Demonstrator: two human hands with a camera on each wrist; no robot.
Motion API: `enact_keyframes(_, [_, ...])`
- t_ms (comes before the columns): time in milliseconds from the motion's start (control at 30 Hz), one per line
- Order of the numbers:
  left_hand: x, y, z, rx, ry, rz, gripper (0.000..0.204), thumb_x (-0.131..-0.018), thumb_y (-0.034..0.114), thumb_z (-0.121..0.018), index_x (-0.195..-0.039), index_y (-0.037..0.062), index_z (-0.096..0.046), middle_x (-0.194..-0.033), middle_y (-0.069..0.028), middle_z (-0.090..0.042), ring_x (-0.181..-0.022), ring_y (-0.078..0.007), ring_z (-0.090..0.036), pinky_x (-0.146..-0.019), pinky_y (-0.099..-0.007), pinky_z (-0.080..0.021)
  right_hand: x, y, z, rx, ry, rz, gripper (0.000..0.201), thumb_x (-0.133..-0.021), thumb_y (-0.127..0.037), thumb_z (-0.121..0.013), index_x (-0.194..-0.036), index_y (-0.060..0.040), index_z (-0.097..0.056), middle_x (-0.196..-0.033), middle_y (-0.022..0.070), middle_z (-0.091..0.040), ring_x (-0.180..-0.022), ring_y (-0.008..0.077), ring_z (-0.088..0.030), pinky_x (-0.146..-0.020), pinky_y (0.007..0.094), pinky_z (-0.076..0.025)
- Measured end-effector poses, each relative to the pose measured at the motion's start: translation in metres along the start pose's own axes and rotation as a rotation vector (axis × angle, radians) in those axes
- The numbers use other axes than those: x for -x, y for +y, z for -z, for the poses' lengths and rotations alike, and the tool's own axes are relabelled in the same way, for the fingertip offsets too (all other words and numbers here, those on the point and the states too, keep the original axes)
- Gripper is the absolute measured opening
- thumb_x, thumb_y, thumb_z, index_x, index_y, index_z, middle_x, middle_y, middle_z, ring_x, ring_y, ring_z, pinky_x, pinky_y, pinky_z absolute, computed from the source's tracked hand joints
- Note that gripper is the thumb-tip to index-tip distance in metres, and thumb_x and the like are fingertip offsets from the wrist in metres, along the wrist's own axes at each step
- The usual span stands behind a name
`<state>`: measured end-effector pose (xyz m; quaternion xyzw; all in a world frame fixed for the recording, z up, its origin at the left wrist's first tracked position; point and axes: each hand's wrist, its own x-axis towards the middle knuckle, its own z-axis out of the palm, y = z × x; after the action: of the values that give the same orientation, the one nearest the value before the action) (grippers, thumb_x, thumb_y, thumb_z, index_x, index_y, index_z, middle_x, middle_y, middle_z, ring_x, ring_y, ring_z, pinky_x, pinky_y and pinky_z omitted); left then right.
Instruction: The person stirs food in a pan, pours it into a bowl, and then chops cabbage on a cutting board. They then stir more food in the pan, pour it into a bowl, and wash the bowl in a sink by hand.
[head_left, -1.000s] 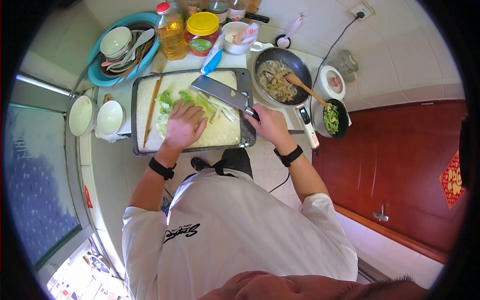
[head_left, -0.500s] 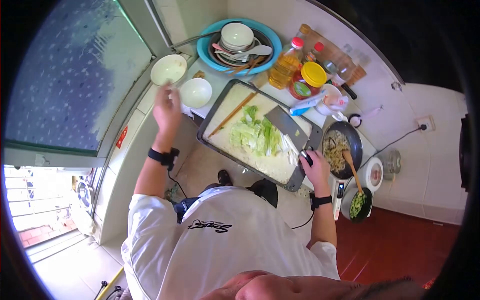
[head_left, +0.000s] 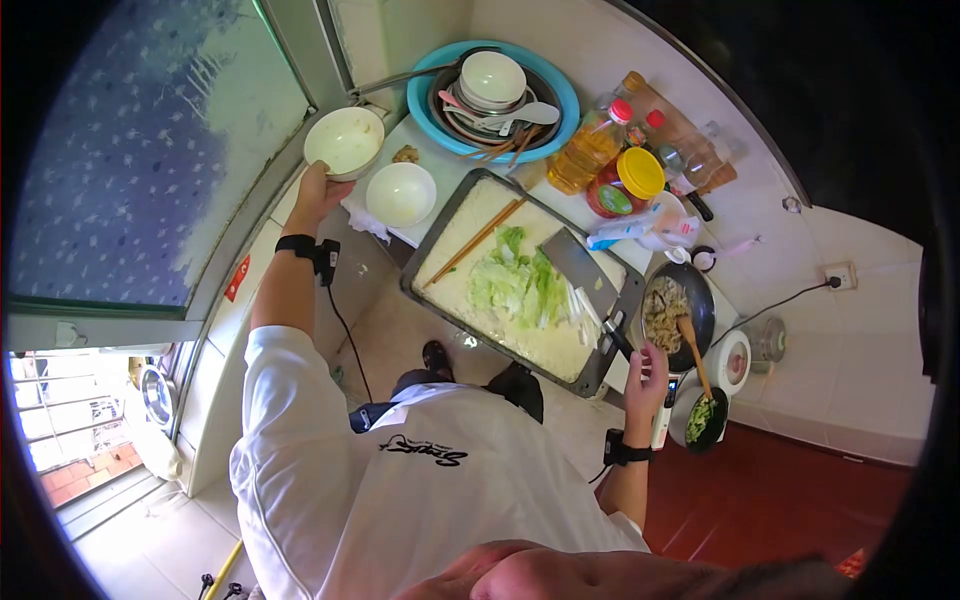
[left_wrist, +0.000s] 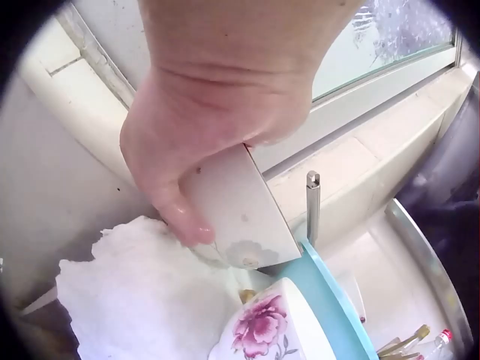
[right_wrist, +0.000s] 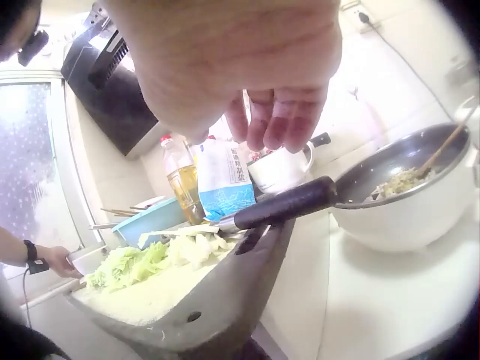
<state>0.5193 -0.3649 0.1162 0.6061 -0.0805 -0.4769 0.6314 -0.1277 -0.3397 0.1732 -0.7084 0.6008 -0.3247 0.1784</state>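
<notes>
At the far left of the counter, my left hand (head_left: 316,194) grips the near rim of a white bowl (head_left: 344,142); in the left wrist view the thumb lies along the side of that bowl (left_wrist: 238,208). My right hand (head_left: 647,383) is off the cleaver, its fingers loosely bent just above the black handle (right_wrist: 289,204). The cleaver's blade (head_left: 580,268) lies flat on the cutting board (head_left: 450,285), beside chopped cabbage (head_left: 515,285). A pair of chopsticks (head_left: 476,240) rests on the board's left part.
Another white bowl (head_left: 401,194) stands between the gripped bowl and the board. Behind are a blue basin (head_left: 421,95) of dishes, an oil bottle (head_left: 585,155) and a yellow-lidded jar (head_left: 640,173). At right stand a pan (head_left: 700,300) with a wooden spatula and a small pot (head_left: 708,420) of chopped greens.
My left hand has gone from the cabbage to the far-left bowl and now grips it. The right hand has let go of the cleaver, which lies on the board. The head view has turned left.
</notes>
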Motion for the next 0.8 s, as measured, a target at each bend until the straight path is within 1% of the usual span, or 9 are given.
enact_keyframes(133, [-0.011, -0.005, 0.007, -0.001, 0.060, 0.002, 0.052, -0.085, 0.028, -0.041, -0.127, -0.0008, -0.047, -0.107, -0.0180, -0.063, -0.089, -0.0276, -0.065, -0.081, -0.0390, -0.054, 0.000, -0.022, 0.000, -0.036, 0.065, 0.002, 0.024, -0.088, -0.011, -0.067, -0.110, -0.0016, -0.062, -0.097, 0.0073, -0.062, -0.077, 0.0150, -0.058, -0.062, 0.0267, -0.049])
enact_keyframes(200, [-0.024, -0.013, 0.024, 0.063, -0.060, -0.043, 0.050, -0.085, 0.031, -0.041, -0.123, 0.0015, -0.051, -0.102, -0.0142, -0.065, -0.085, -0.0236, -0.064, -0.075, -0.0363, -0.052, -0.004, -0.043, -0.001, -0.041, 0.051, 0.025, 0.023, -0.088, -0.010, -0.067, -0.109, -0.0011, -0.062, -0.098, 0.0076, -0.062, -0.078, 0.0147, -0.058, -0.062, 0.0263, -0.049])
enact_keyframes(300, [0.019, 0.008, 0.013, 0.077, 0.062, -0.107, 0.046, -0.085, 0.034, -0.041, -0.118, 0.0044, -0.054, -0.102, -0.0113, -0.065, -0.084, -0.0218, -0.064, -0.073, -0.0352, -0.050, -0.016, -0.077, -0.011, -0.069, 0.020, 0.080, 0.023, -0.088, -0.007, -0.066, -0.109, -0.0004, -0.062, -0.097, 0.0079, -0.060, -0.079, 0.0139, -0.058, -0.063, 0.0260, -0.049])
enact_keyframes(467, [0.081, 0.023, 0.027, 0.131, 0.155, -0.149, 0.044, -0.087, 0.037, -0.042, -0.119, 0.0081, -0.053, -0.107, -0.0101, -0.064, -0.089, -0.0211, -0.063, -0.074, -0.0358, -0.047, -0.040, -0.146, -0.064, -0.161, -0.207, 0.419, 0.027, -0.086, -0.007, -0.069, -0.112, -0.0007, -0.063, -0.098, 0.0079, -0.064, -0.077, 0.0132, -0.059, -0.064, 0.0264, -0.050])
enact_keyframes(533, [0.111, 0.006, 0.041, 0.143, 0.185, -0.161, 0.046, -0.088, 0.040, -0.042, -0.121, 0.0089, -0.051, -0.111, -0.0100, -0.063, -0.090, -0.0214, -0.063, -0.074, -0.0357, -0.047, -0.045, -0.183, -0.105, -0.310, -0.408, 0.202, 0.031, -0.086, -0.012, -0.071, -0.115, -0.0020, -0.063, -0.099, 0.0074, -0.065, -0.075, 0.0122, -0.061, -0.062, 0.0248, -0.050])
enact_keyframes(600, [0.142, -0.017, 0.060, 0.221, 0.204, -0.179, 0.048, -0.089, 0.043, -0.042, -0.124, 0.0096, -0.049, -0.116, -0.0095, -0.060, -0.096, -0.0217, -0.061, -0.073, -0.0383, -0.048, -0.064, -0.193, -0.164, -0.326, -0.560, 0.182, 0.041, -0.087, -0.020, -0.071, -0.121, -0.0012, -0.059, -0.098, 0.0092, -0.065, -0.071, 0.0128, -0.062, -0.056, 0.0242, -0.050])
enact_keyframes(667, [0.200, -0.023, 0.058, 0.243, 0.220, -0.220, 0.050, -0.091, 0.042, -0.041, -0.128, 0.0090, -0.048, -0.119, -0.0098, -0.059, -0.099, -0.0223, -0.060, -0.072, -0.0386, -0.049, -0.074, -0.233, -0.203, -0.486, -0.718, -0.093, 0.052, -0.088, -0.026, -0.070, -0.128, 0.0031, -0.052, -0.095, 0.0103, -0.064, -0.067, 0.0138, -0.063, -0.050, 0.0250, -0.050])
enact_keyframes(700, [0.216, -0.037, 0.067, 0.269, 0.184, -0.234, 0.051, -0.092, 0.040, -0.040, -0.131, 0.0085, -0.046, -0.120, -0.0105, -0.060, -0.099, -0.0216, -0.061, -0.070, -0.0360, -0.050, -0.080, -0.244, -0.224, -0.515, -0.752, -0.200, 0.050, -0.089, -0.028, -0.067, -0.125, 0.0046, -0.052, -0.092, 0.0099, -0.064, -0.065, 0.0141, -0.063, -0.048, 0.0259, -0.050])
enact_keyframes(800, [0.266, -0.066, 0.077, 0.263, 0.229, -0.165, 0.049, -0.093, 0.038, -0.041, -0.130, 0.0071, -0.047, -0.112, -0.0093, -0.064, -0.086, -0.0176, -0.065, -0.062, -0.0290, -0.051, -0.099, -0.243, -0.273, -0.570, -0.874, -0.386, 0.042, -0.093, -0.030, -0.060, -0.118, 0.0036, -0.053, -0.087, 0.0084, -0.065, -0.062, 0.0147, -0.063, -0.048, 0.0268, -0.051])
